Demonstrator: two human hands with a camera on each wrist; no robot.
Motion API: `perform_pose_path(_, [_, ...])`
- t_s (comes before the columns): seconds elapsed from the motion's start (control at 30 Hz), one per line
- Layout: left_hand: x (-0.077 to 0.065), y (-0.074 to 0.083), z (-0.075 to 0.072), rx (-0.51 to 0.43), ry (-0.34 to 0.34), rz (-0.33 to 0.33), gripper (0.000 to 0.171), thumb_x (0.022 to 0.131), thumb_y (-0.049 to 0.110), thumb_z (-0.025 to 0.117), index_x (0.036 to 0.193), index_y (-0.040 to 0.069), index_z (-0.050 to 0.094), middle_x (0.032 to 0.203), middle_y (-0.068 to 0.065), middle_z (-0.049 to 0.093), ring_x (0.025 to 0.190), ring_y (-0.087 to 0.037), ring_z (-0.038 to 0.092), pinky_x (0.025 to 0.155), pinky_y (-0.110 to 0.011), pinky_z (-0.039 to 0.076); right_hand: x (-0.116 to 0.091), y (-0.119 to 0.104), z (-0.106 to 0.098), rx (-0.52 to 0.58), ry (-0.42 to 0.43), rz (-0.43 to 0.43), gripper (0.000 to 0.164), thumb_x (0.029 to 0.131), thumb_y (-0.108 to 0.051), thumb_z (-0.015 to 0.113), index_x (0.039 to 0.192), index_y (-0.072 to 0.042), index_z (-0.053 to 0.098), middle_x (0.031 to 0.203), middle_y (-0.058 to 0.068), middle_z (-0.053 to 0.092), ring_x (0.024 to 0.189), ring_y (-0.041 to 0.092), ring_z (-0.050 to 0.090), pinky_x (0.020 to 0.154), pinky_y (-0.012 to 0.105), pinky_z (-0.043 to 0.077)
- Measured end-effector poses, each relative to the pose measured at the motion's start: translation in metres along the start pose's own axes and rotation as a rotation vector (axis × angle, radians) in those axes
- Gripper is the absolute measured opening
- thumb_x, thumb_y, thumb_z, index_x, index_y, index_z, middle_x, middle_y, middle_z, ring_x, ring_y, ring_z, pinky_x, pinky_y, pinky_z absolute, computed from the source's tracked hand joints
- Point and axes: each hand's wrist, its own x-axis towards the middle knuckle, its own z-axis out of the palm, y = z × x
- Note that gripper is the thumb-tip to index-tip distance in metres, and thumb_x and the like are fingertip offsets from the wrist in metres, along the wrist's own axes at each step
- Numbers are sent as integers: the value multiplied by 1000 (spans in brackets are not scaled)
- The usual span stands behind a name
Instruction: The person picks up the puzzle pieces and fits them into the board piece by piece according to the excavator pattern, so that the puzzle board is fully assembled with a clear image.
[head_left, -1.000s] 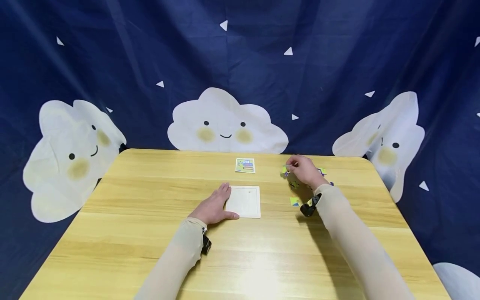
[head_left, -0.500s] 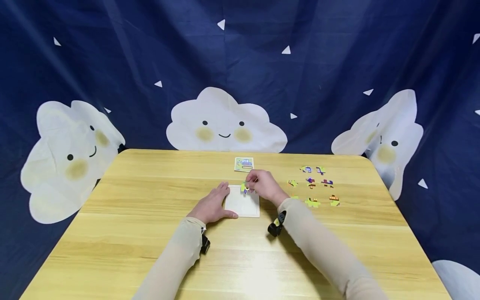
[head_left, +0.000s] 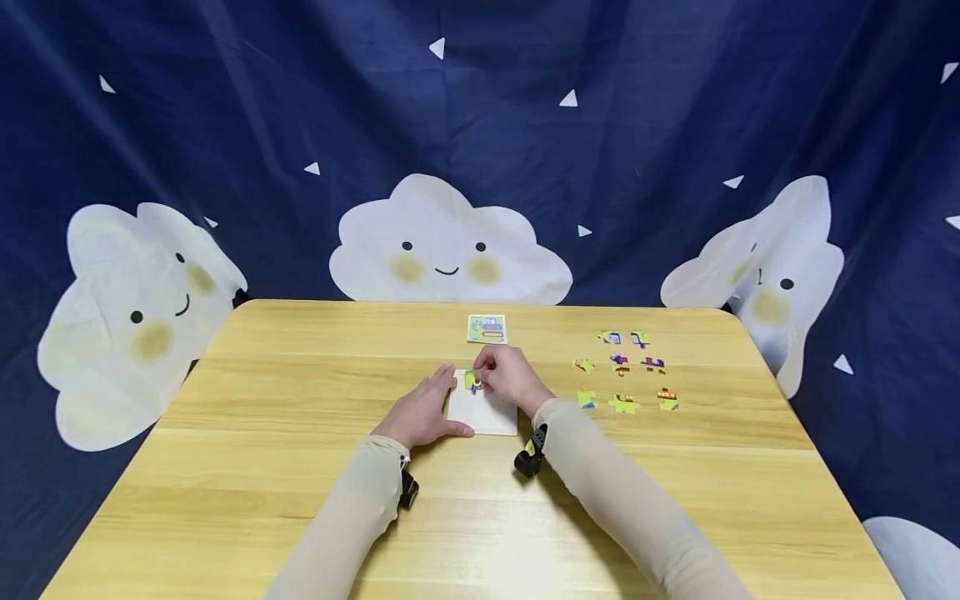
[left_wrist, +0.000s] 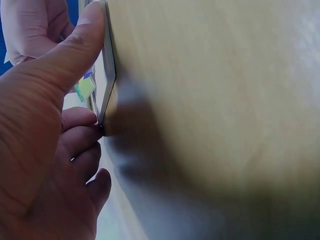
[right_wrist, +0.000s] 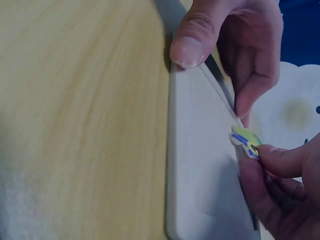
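Observation:
A white, rimmed puzzle tray (head_left: 486, 414) lies flat at the middle of the table. My left hand (head_left: 420, 412) holds its left side, the thumb (right_wrist: 189, 51) over the near corner and the fingers (left_wrist: 80, 132) along the edge. Between thumb and fingertips, my right hand (head_left: 512, 379) pinches a yellow-green jigsaw piece (head_left: 472, 381) with blue marks. That piece is close over the tray's far left part, tilted in the right wrist view (right_wrist: 246, 142). The rest of the tray's inside shows plain white.
Several loose jigsaw pieces (head_left: 624, 403) lie in rough rows on the table's right side. A small picture card (head_left: 487, 328) with a yellow and blue print lies behind the tray. The wooden table (head_left: 225, 467) ends at a dark blue cloud-print curtain (head_left: 450, 108).
My right hand has carried the jigsaw piece leftward from the loose pieces to the tray's far left part. My left hand has stayed at the tray's left side.

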Motion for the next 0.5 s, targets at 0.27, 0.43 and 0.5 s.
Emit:
perform_pose_path(0.27, [-3,-1,-2,39,17,64,92,74,56,79,142,1,49,158,-17,25,145,-34,22,113,-50,27,3,5,3,-127,15,-39,8,89,-3,69,89,-11,71,78,-4,63,75,13,58,72,28,50])
perform_pose_path(0.43, [-5,-6,-4,-6,-43,76,93,79,50,79,149,1,40,160,-13,21,145,-35,19,115,-48,23,2,6,4,-152,4,-59,10,88,-3,71,89,-13,71,80,-5,64,78,12,59,76,30,50])
perform_pose_path(0.5, [-6,-8,-6,-22,-58,70,93,80,48,79,150,2,39,161,-12,20,144,-38,20,115,-48,23,2,5,4,-162,2,-63,10,88,-4,71,89,-13,71,81,-6,63,78,12,59,77,30,50])
